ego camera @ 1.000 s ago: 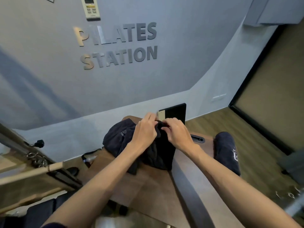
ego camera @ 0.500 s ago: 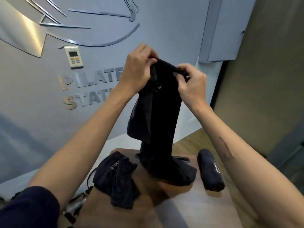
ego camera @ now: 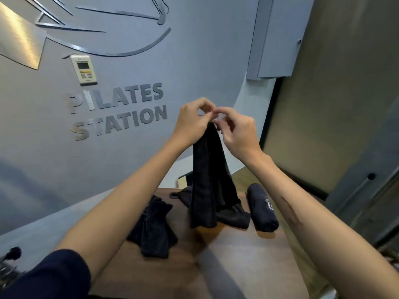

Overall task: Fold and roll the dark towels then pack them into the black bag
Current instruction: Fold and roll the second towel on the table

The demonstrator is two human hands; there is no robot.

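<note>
Brown wooden table (ego camera: 237, 266), matte, a broad pale band of light running down its middle. Behind it a grey-blue wall (ego camera: 194, 61); to the right a tan panel and a strip of wood floor.

Wall carries raised metal letters (ego camera: 117, 111) reading "PILATES STATION", with curved metal logo strips (ego camera: 121, 50) above them. A white remote control (ego camera: 83, 70) hangs in a holder left of the lettering; its buttons are too small to read. A grey box cabinet (ego camera: 278, 37) is mounted high on the right.

Left hand (ego camera: 192, 121) and right hand (ego camera: 237, 130) are raised above the table, fingertips meeting, both pinching the top edge of a dark towel (ego camera: 207, 180). The towel hangs straight down in a narrow fold, its lower end bunched on the table top.

On the table, left of the hanging one: a crumpled towel (ego camera: 153, 227), loose. Right of it: a rolled towel (ego camera: 262, 207), lying lengthwise, with a small white printed mark on it, not legible.

A dark flat object stands upright at the table's far edge, mostly hidden behind the hanging towel; cannot tell what it is.

Dark blue sleeve (ego camera: 49, 277) on the left arm at bottom left.
</note>
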